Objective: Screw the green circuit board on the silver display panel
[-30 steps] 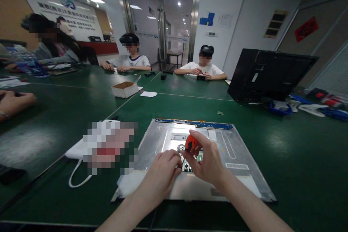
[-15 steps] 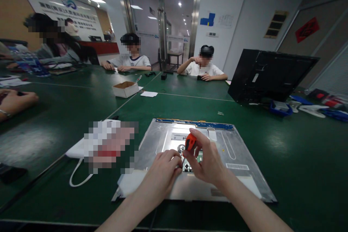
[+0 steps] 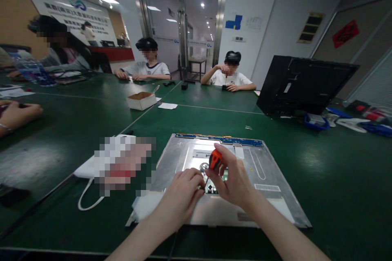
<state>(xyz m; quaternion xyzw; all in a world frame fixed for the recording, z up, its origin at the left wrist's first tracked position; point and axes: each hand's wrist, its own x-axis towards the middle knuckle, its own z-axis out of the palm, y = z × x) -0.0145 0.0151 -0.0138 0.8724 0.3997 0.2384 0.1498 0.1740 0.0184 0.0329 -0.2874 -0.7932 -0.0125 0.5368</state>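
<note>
One orange screwdriver (image 3: 215, 159) stood in the closed fingers of the right hand (image 3: 234, 179), its handle rolled slightly from a second before while both hands barely shifted, which suggested turning at one spot. To their left, one left hand (image 3: 185, 189) had its fingers bunched near the tool's lower end, any hold impossible to tell; one metal panel (image 3: 269, 171) lay beneath both, one blue circuit strip (image 3: 202, 137) beyond.

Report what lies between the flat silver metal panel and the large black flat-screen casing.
In the head view, one small, flat, translucent scrap lies on the smooth green tabletop between panel and casing.
</note>
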